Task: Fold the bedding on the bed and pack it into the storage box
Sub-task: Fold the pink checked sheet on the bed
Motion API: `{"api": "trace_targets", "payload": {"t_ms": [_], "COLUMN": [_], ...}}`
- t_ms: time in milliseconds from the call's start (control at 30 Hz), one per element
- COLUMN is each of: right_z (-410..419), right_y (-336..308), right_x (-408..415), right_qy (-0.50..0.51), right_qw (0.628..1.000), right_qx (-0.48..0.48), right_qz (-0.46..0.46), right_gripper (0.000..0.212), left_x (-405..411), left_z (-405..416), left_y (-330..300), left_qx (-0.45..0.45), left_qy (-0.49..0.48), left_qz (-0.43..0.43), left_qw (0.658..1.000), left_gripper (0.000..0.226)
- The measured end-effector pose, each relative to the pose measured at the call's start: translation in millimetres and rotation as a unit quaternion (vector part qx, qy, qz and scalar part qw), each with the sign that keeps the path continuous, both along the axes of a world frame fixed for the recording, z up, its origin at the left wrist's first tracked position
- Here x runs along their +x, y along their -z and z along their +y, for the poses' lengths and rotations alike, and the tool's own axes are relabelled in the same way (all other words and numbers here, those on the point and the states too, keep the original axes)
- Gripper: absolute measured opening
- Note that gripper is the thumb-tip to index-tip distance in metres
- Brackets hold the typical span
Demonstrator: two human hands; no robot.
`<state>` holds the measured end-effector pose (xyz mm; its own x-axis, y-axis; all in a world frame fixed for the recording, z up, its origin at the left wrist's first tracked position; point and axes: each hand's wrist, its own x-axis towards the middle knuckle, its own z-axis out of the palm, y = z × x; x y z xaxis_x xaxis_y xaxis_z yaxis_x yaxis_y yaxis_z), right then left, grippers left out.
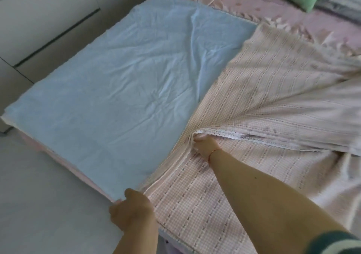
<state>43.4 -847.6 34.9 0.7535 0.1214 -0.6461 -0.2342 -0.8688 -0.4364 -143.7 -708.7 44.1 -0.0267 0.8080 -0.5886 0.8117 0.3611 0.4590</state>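
Nearest, the left hand [132,207] grips the checked quilt [244,128] at its near edge on the bed [293,7] while the right hand [205,145] pinches the lace hem, apparently to carry a fold across the blue lining [121,74]; fingertips are buried in cloth, and no storage box shows

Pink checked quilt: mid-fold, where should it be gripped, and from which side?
Probably along the lace-trimmed folded edge, coming from the near bedside. The right hand already pinches it there; the left hand grips the near corner, keeping the pink checked quilt layers aligned.
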Motion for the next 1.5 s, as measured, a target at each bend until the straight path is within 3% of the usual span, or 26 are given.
{"api": "trace_targets", "payload": {"t_ms": [67,133,200,267,367,467,567,667,733,867,1067,1200,1300,1433,1500], "right_z": [-14,-33,-57,-92,-139,-190,-237,-275,-300,-335,-368,-373,-349,-295,-260], "right_y": [-3,-2,-5,-8,-9,-13,-13,-11,-7,7,7,-14,-49,-90,-101], "right_x": [-2,-2,-2,-2,-6,2,13,27,39,63,106,152,203,284,325], "right_qy": [0.045,0.11,0.184,0.331,0.473,0.577,0.632,0.669,0.696,0.742,0.762,0.746,0.685,0.584,0.518], "right_qw": [0.999,0.992,0.978,0.934,0.86,0.782,0.732,0.688,0.657,0.599,0.538,0.579,0.656,0.758,0.799], "right_qx": [0.018,0.024,0.04,0.097,0.169,0.229,0.254,0.281,0.29,0.298,0.357,0.3,0.269,0.18,0.206], "right_qz": [0.024,0.065,0.084,0.098,0.091,0.05,0.02,0.013,0.0,-0.041,-0.051,-0.132,-0.167,-0.227,-0.224], "right_gripper": [0.035,0.026,0.023,0.027,0.026,0.026,0.022,0.019,0.02,0.046,0.027,0.02,0.021,0.04,0.043], "left_x": [23,52,81,107,130,153,173,187,197,216,258,291,322,368,387], "left_z": [-8,-27,-48,-79,-113,-147,-180,-213,-235,-265,-290,-289,-265,-218,-196], "left_y": [-21,-31,-34,-42,-50,-45,-45,-40,-33,-18,1,-3,-14,-17,-12], "left_qx": [0.141,0.15,0.061,-0.061,-0.198,-0.3,-0.363,-0.397,-0.429,-0.48,-0.517,-0.511,-0.516,-0.51,-0.503], "left_qy": [0.031,0.146,0.272,0.367,0.395,0.381,0.368,0.324,0.288,0.2,0.075,-0.002,-0.032,-0.037,-0.045], "left_qz": [-0.073,-0.161,-0.194,-0.208,-0.215,-0.22,-0.214,-0.204,-0.194,-0.193,-0.193,-0.219,-0.277,-0.325,-0.33], "left_qw": [0.987,0.964,0.941,0.905,0.871,0.846,0.829,0.834,0.834,0.832,0.831,0.831,0.81,0.795,0.798], "left_gripper": [0.037,0.028,0.014,0.014,0.015,0.007,0.011,0.007,0.02,0.041,0.031,0.024,0.023,0.031,0.034]}}
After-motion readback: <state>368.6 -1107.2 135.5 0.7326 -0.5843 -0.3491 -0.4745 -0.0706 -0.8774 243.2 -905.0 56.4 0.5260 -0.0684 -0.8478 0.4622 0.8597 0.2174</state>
